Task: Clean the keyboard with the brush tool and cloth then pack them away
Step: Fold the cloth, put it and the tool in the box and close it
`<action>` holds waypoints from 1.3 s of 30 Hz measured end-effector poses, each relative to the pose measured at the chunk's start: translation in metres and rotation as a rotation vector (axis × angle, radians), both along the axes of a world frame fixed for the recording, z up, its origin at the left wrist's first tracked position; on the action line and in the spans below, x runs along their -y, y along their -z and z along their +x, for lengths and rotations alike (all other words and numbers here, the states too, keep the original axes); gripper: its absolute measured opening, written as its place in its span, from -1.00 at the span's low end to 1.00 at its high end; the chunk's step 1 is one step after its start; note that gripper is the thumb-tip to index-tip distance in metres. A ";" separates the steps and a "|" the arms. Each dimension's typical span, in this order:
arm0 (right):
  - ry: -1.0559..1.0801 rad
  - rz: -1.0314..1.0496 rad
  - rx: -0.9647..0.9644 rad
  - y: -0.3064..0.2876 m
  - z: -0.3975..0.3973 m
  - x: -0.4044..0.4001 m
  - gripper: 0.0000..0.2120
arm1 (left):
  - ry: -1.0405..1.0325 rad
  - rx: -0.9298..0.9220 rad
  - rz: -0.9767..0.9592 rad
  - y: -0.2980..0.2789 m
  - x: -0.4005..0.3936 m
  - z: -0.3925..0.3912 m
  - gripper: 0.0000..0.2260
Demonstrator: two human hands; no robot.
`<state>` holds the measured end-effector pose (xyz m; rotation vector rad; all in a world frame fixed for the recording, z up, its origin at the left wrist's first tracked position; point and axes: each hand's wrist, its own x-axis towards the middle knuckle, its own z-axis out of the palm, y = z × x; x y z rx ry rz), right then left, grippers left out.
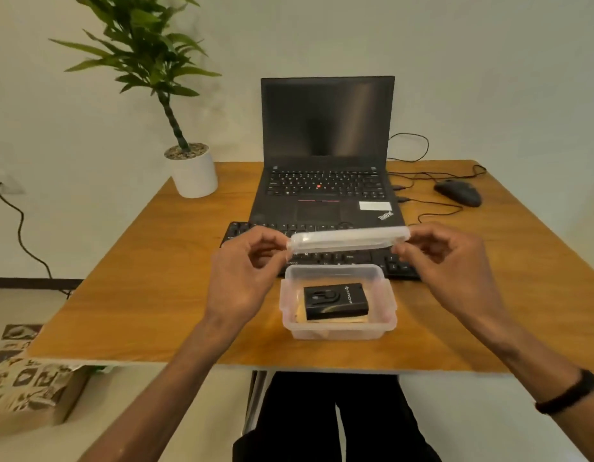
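Both hands up over the desk, holding a clear plastic lid (349,240) level btwn them, above the open container and in front of the keyboard. Left hand (245,278) pinches the lid's left end, thumb + fingers curled round the edge. Right hand (452,261) grips the right end the same way, fingers curled. Lid not on the box, clear gap underneath.

Clear plastic container (339,328) sits on the wooden table (155,278) near the front edge, just in front of the ext. black keyboard (399,266). Inside: black box-shaped brush tool (334,300) w/ white logo print, lying flat on a pale yellowish cloth (329,320) at the bottom; only the cloth's edges show.

Keyboard partly hidden behind lid + hands. Behind it, touching or nearly so, an open black laptop (325,135), screen dark. Black wired mouse (459,191) to the right of the laptop, cables trailing around it. White pot w/ green plant (192,171) at back-left corner of table. Black wristband (569,391) on right wrist. Patterned cushion (25,381) low left, off the table.
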<state>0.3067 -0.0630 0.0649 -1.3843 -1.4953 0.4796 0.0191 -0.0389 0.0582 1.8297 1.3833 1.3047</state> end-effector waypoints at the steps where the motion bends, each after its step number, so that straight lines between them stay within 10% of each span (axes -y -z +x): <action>1: -0.013 0.006 0.012 0.005 0.001 0.003 -0.74 | 0.009 -0.019 0.014 0.006 0.004 -0.001 -0.86; 14: -0.089 0.121 0.228 0.042 -0.003 0.035 -0.68 | 0.040 -0.289 0.280 0.028 0.028 -0.016 -0.74; 24: -0.064 0.043 0.000 0.045 -0.013 0.052 -0.55 | -0.005 -0.305 0.259 0.039 0.043 -0.015 -0.74; 39: 0.018 -0.106 -0.173 0.028 -0.022 0.069 -0.87 | -0.114 0.230 -0.276 0.022 0.064 0.000 -0.86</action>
